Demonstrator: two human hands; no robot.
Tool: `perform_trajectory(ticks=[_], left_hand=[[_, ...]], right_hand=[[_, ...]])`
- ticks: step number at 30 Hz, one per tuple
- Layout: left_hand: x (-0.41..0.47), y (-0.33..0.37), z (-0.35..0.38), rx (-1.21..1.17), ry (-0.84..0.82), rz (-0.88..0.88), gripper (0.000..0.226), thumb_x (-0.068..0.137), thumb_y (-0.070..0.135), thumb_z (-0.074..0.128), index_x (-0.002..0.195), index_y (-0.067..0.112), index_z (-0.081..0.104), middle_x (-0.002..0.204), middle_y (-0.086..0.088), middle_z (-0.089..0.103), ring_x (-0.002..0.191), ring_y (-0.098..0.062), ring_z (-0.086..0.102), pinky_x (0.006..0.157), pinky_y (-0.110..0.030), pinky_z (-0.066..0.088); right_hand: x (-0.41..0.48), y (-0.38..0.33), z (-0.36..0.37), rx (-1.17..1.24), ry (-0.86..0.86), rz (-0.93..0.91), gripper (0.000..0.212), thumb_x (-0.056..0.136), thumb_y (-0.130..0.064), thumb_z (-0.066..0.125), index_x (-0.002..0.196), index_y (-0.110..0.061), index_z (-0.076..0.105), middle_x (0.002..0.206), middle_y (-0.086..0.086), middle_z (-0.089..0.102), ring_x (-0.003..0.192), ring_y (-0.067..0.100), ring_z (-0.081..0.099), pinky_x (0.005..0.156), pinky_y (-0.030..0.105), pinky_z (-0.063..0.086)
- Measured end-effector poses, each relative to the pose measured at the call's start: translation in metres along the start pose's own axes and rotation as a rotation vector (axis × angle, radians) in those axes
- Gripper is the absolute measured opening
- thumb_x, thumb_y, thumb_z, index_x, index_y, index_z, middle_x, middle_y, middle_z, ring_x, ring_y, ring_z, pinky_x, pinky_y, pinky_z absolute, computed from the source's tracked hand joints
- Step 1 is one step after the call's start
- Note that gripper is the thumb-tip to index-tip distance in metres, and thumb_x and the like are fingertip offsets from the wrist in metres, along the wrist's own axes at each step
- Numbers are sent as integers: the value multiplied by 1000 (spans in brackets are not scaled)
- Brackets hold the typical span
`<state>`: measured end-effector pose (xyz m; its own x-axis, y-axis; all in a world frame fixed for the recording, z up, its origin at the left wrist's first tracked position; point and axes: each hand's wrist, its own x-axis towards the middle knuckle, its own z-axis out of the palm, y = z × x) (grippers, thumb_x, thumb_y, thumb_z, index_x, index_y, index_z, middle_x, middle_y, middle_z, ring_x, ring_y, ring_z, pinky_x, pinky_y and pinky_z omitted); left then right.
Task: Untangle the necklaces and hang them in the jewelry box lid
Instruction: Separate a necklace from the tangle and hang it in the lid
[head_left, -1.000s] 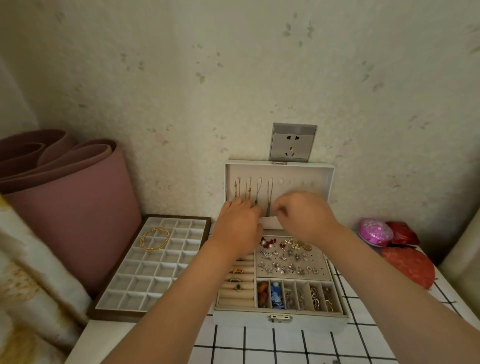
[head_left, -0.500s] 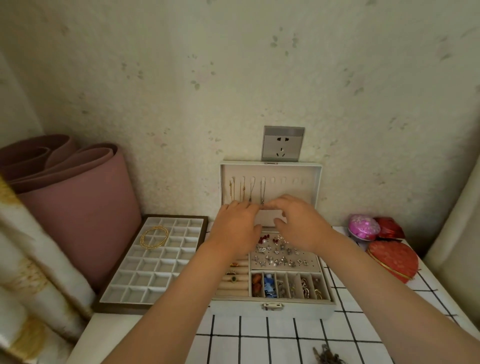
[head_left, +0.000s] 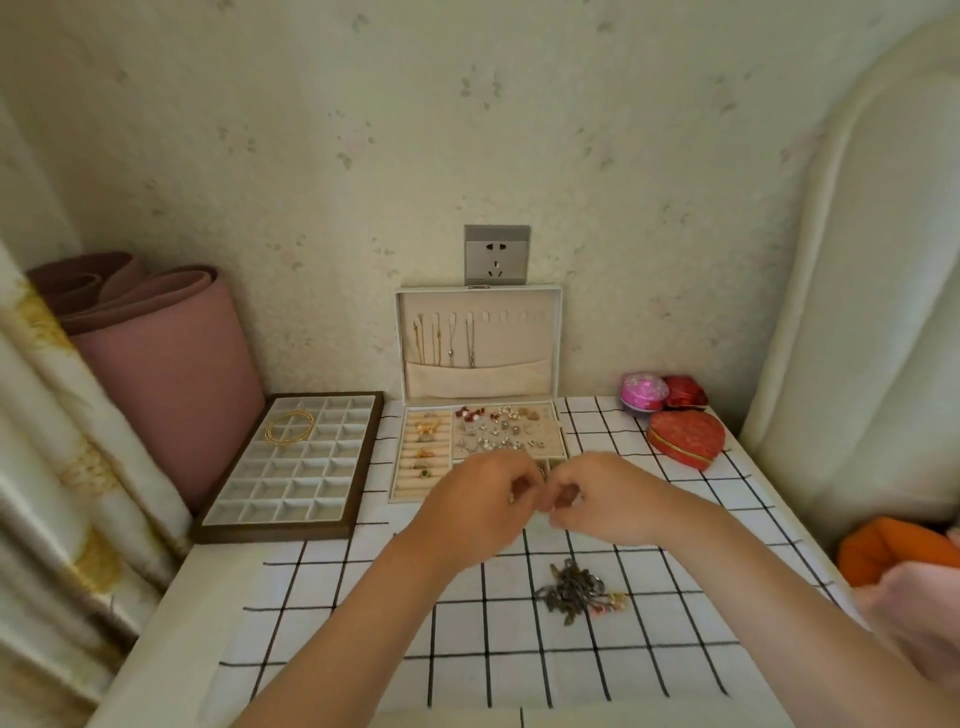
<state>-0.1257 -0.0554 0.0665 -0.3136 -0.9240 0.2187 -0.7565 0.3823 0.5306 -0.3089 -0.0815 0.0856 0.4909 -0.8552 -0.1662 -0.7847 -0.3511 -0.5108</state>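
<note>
I am looking down at a table with a white, black-gridded cloth, set against a pale wall. At the centre of the frame a box stands open, its lid upright against the wall.

As for progress, about four necklaces already hang side by side from the hooks at the left of the lid's top row. Their lower ends drop toward the pocket that runs across the lid. The hooks to the right of them look bare. Below centre and slightly right, a dark tangle of chain with a few pinkish bits lies in a heap on the cloth, well apart from the box and touched by neither hand. I judge the job partly done: that clump is not yet picked apart or hung.

Both hands are raised just below the centre of the frame, in front of the box's near edge. The left hand has its fingers curled in, thumb toward the fingertips. The right hand mirrors it, and the two sets of fingertips nearly meet. The pose looks like a pinch on something very fine, but I see no chain between them, so I cannot tell whether they hold anything.

At left of the frame a tray of small squares holds a gold bangle.
</note>
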Motion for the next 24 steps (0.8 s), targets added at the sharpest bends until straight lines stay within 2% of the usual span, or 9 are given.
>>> perform_trajectory(ticks=[2, 4, 9, 11, 13, 18, 21, 22, 24], left_hand=[[-14, 4, 16, 0, -81, -2, 13, 94, 26, 58, 95, 28, 71, 86, 14, 65, 75, -1, 57, 71, -25, 53], [-24, 4, 31, 40, -136, -27, 14, 93, 28, 59, 98, 28, 72, 92, 13, 67, 81, -3, 59, 77, -28, 55], [-34, 7, 60, 101, -223, -83, 25, 88, 43, 66, 110, 32, 70, 100, 9, 62, 93, -12, 57, 80, -30, 50], [-33, 10, 66, 182, -249, -59, 25, 88, 41, 66, 109, 30, 70, 100, 5, 62, 96, -16, 56, 76, -29, 46], [-29, 12, 64, 227, -267, -90, 18, 88, 36, 66, 103, 28, 72, 100, 4, 65, 95, -18, 59, 79, -31, 50], [-32, 8, 54, 300, -258, -182, 14, 92, 25, 58, 97, 26, 71, 101, 5, 67, 95, -19, 63, 85, -36, 54], [-42, 1, 53, 135, -175, -207, 19, 93, 18, 55, 108, 23, 66, 104, 6, 65, 100, -16, 61, 88, -34, 53], [-43, 0, 52, -3, -160, -206, 25, 92, 13, 56, 115, 22, 62, 107, 9, 62, 103, -11, 59, 90, -30, 50], [-47, 2, 48, -292, -173, -230, 37, 90, 6, 58, 123, 22, 57, 110, 12, 60, 108, -6, 57, 93, -24, 46]], right_hand=[[-12, 7, 10, -61, -73, 64, 18, 86, -22, 71, 102, -29, 74, 100, -9, 66, 91, 8, 63, 79, 21, 50], [-22, 13, 19, -84, -108, 112, 21, 85, -22, 71, 105, -29, 73, 102, -8, 65, 92, 10, 63, 82, 25, 52], [-28, 20, 36, -129, -136, 184, 27, 77, -26, 75, 103, -31, 70, 95, -9, 66, 86, 12, 64, 78, 33, 57], [-26, 20, 42, -131, -123, 188, 20, 76, -25, 75, 94, -31, 70, 93, -8, 68, 85, 13, 66, 79, 34, 58], [-24, 22, 44, -85, -108, 197, 14, 77, -22, 76, 88, -30, 73, 92, -8, 71, 85, 13, 69, 81, 35, 59], [-25, 19, 47, -14, -51, 141, 14, 81, -14, 76, 88, -25, 79, 84, -15, 69, 84, 6, 67, 81, 27, 56], [-29, 5, 48, 218, 2, 101, 12, 83, -11, 76, 85, -22, 77, 72, -12, 70, 69, 3, 65, 66, 19, 51], [-30, 1, 48, 303, 46, 87, 14, 85, -9, 74, 84, -23, 76, 71, -11, 71, 67, 3, 65, 65, 18, 51], [-32, -4, 45, 425, 146, 66, 16, 89, -7, 70, 85, -22, 72, 77, -8, 73, 73, 5, 68, 73, 23, 55]])
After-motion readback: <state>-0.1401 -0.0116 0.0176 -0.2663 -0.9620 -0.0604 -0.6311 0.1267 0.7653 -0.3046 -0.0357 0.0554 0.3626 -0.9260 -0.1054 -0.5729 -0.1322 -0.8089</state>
